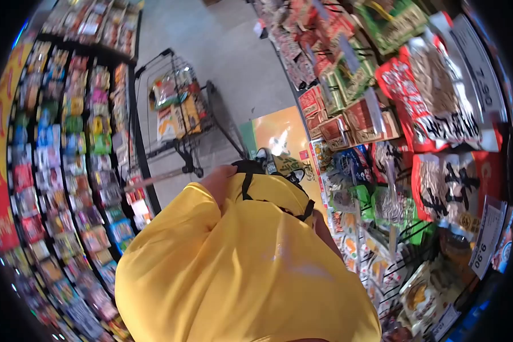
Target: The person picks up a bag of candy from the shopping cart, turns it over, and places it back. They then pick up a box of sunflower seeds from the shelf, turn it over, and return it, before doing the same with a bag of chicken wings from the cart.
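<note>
My left hand (224, 175) is held at my waist, by the hem of my yellow jacket (251, 256). It is close to a dark item (248, 166) whose kind I cannot make out, and its fingers do not show clearly. Of my right hand, only a strip of skin (325, 232) appears beside the jacket, near the racks of packets on the right. Its fingers are hidden, so what it holds, if anything, does not show. A shopping cart (210, 102) stands ahead on the left, out of contact with either hand, with packaged food (176, 117) inside.
Shelves of colourful packets (74, 142) line the left side. On the right hang bagged goods (439, 97) with price tags (487, 236). Grey floor (233, 34) runs ahead, with an orange floor graphic (285, 128) near my shoe (265, 159).
</note>
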### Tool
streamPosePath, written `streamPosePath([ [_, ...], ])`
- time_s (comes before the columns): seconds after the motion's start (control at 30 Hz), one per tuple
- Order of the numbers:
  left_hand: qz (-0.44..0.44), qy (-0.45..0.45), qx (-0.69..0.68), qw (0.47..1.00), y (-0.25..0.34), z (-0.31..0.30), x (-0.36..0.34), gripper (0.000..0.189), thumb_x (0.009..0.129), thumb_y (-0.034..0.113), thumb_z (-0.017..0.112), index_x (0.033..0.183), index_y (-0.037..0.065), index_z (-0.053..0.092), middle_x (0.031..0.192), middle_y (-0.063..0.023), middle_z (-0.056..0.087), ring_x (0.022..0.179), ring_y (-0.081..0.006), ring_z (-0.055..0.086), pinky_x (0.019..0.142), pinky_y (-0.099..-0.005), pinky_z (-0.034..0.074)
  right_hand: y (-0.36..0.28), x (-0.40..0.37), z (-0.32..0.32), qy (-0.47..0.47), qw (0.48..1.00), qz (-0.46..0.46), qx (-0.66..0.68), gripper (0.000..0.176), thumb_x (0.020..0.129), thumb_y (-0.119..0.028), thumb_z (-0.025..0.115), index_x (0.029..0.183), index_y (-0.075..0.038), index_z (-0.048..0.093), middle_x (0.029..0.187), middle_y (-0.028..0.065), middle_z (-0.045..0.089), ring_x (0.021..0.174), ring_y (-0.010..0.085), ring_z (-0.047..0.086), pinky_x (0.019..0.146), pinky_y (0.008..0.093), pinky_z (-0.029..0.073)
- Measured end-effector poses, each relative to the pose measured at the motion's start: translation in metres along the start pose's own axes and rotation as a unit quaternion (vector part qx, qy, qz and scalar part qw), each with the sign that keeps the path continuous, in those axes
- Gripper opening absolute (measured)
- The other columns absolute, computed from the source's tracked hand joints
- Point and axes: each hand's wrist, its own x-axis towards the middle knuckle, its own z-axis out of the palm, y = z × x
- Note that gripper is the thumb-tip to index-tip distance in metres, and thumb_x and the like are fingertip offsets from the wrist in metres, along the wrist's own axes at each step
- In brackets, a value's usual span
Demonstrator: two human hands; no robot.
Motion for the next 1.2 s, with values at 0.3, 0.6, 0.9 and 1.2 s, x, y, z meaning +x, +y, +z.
streamPosePath([
  [0.3,0.003,-0.113,0.063,0.992,-0.079,-0.021,-0.039,0.05,0.082,0.04,0.053,0.118,0.006,0.058,0.124,-0.015,0.054,0.109,-0.0287,0.055,0.091,-0.0394,0.042,-0.027,0.002,-0.04,-0.005,0.959,-0.032,-0.282,0.024,0.085,-0.035,0.051,0.1,-0.016,0.054,0.085,0.0014,0.057,0.074,0.0159,0.055,0.062,0.0374,0.045],
  [0.6,-0.002,-0.098,-0.204,0.974,-0.307,-0.049,-0.022,0.05,0.081,0.044,0.051,0.115,0.007,0.055,0.104,-0.0118,0.06,0.092,-0.0245,0.059,0.073,-0.0445,0.046,-0.047,-0.038,0.2,0.013,0.919,-0.21,-0.333,0.019,0.09,-0.026,0.046,0.084,-0.009,0.051,0.068,0.0039,0.052,0.052,0.0137,0.049,0.043,0.0259,0.036],
  [0.9,-0.082,0.123,-0.564,0.812,-0.551,-0.007,0.001,0.031,0.084,0.033,0.05,0.104,0.009,0.05,0.083,-0.0053,0.056,0.064,-0.0156,0.051,0.05,-0.0335,0.04,-0.103,-0.081,0.466,-0.076,0.828,-0.457,-0.316,0.02,0.092,-0.026,0.051,0.102,-0.009,0.057,0.082,-0.0006,0.055,0.07,0.0092,0.054,0.059,0.0235,0.045],
  [1.2,-0.043,0.171,-0.79,0.587,-0.525,-0.033,-0.068,0.036,0.088,0.032,0.051,0.114,0.008,0.047,0.098,-0.0049,0.056,0.09,-0.0167,0.054,0.076,-0.0345,0.043,-0.038,-0.113,0.628,-0.146,0.443,-0.663,-0.586,0.026,0.08,-0.021,0.056,0.101,-0.005,0.059,0.097,0.0133,0.06,0.101,0.0301,0.052,0.088,0.0389,0.041],
])
